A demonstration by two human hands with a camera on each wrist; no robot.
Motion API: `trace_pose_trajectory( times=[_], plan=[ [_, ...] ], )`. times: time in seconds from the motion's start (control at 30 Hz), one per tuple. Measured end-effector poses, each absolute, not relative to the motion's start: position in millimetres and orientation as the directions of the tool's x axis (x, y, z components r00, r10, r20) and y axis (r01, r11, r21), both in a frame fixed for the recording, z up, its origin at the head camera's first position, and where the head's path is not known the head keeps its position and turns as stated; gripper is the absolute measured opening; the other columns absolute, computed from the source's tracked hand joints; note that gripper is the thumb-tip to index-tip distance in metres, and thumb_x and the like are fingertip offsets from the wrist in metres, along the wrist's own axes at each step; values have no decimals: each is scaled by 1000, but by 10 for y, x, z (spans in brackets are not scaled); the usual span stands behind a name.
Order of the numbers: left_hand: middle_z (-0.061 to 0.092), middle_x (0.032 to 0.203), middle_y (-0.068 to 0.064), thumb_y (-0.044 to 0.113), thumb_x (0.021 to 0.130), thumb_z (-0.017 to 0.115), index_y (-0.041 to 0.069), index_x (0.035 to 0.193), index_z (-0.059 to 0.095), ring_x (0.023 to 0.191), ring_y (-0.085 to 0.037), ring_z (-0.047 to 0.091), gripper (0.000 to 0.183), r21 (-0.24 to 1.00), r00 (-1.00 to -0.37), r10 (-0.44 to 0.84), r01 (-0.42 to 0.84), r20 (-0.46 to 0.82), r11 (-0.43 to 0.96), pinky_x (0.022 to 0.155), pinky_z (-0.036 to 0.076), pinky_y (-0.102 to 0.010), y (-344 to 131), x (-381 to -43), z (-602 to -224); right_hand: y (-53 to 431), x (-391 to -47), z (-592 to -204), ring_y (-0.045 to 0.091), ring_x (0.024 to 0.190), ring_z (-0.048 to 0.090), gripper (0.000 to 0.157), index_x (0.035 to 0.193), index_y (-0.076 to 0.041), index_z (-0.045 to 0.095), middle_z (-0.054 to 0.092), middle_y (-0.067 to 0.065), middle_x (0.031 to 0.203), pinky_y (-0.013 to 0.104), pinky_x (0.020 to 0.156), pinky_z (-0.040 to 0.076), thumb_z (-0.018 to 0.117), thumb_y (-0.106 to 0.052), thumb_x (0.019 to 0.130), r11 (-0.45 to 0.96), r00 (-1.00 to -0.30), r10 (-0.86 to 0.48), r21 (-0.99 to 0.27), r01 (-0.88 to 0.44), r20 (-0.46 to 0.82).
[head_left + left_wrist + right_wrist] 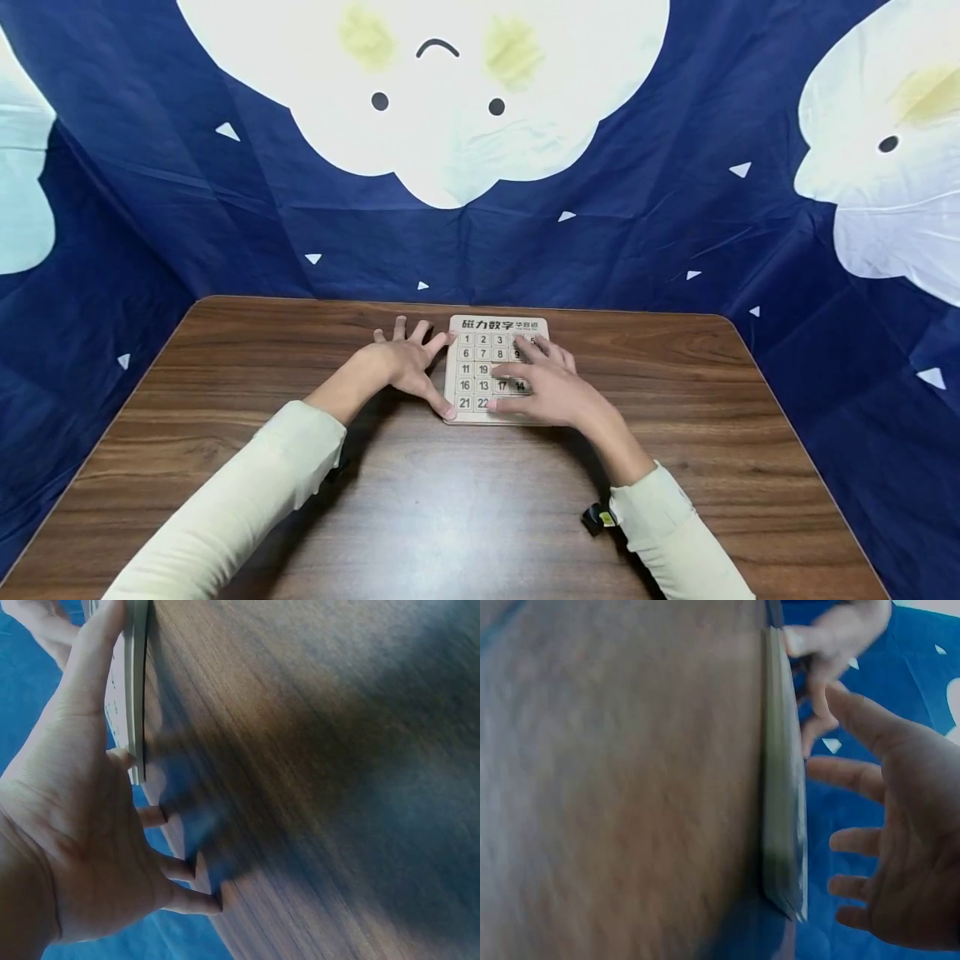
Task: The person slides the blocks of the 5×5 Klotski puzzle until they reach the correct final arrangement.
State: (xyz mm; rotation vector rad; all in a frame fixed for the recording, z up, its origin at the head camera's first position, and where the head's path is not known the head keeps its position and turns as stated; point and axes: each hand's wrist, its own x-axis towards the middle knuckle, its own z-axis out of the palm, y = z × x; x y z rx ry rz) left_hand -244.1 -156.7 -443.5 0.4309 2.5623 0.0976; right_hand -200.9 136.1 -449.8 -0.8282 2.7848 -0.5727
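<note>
A sliding number puzzle board [495,324], pale with square numbered tiles, lies flat on the wooden table. At its left side is my left hand [402,364], fingers spread, with the thumb at the near left corner and the index fingertip at the upper left edge. In the left wrist view, the other fingers of this left hand [90,825] reach past the board's edge [138,697] toward the table. My right hand [558,390] stretches over the board's right part, hiding several tiles. The right wrist view shows its fingers extended and apart above the board [782,787].
A brown wooden table [465,508] carries the board near its far edge. Behind and at both sides hangs a dark blue cloth [375,242] with cloud faces and white triangles. A small black device [597,518] sits at the right cuff.
</note>
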Motion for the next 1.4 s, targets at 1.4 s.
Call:
trace_pose_trajectory(
  times=[1.4],
  plan=[
    [2,190,-25,94,68,85,31,183,6,168,-69,-10,153,161,-805,334,292,-491,943,128,8,-93,-1537,-2427,-4414,1348,-1855,-4415,60,170,24,53,144,-27,79,32,22,185,80,134,19,75,-60,103,753,-795,-602,-386,-533,-76]
  ],
)
